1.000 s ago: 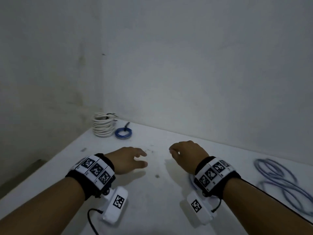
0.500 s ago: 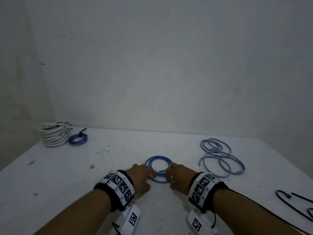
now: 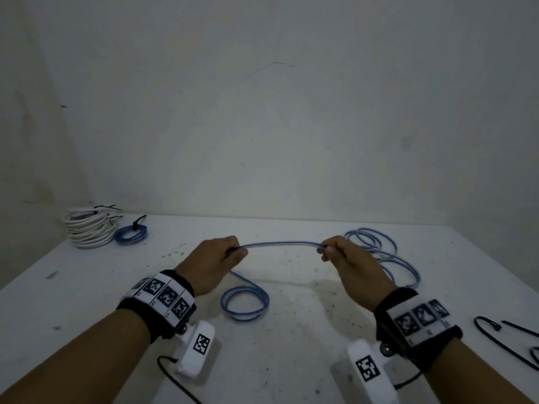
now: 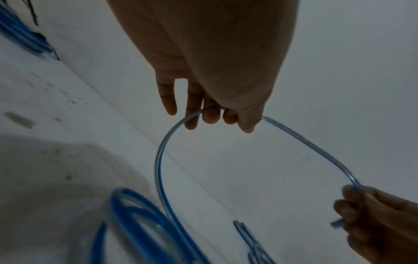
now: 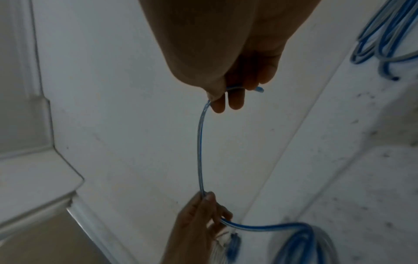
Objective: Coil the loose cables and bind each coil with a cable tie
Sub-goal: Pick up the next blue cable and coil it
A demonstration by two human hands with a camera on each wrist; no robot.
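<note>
A thin blue cable point(image 3: 280, 244) stretches in the air between my two hands above the white table point(image 3: 87, 287). My left hand point(image 3: 230, 250) pinches it at one side, and below that hand the cable drops to small loops point(image 3: 245, 304) lying on the table. My right hand point(image 3: 328, 249) pinches the cable near its free end point(image 5: 259, 89), which sticks out past the fingers point(image 5: 235, 100). The left wrist view shows the cable point(image 4: 305, 142) arching from my left fingers point(image 4: 210, 116) to the right hand point(image 4: 371, 210).
A second loose blue cable point(image 3: 388, 258) sprawls behind my right hand. At the back left a white coil point(image 3: 87, 230) and a small tied blue coil point(image 3: 129, 234) lie by the wall. Black cable ties point(image 3: 507, 342) lie at the right edge.
Both hands have risen from the table with the blue cable and moved apart, pulling a length of it out straight; fewer loops lie on the table.
</note>
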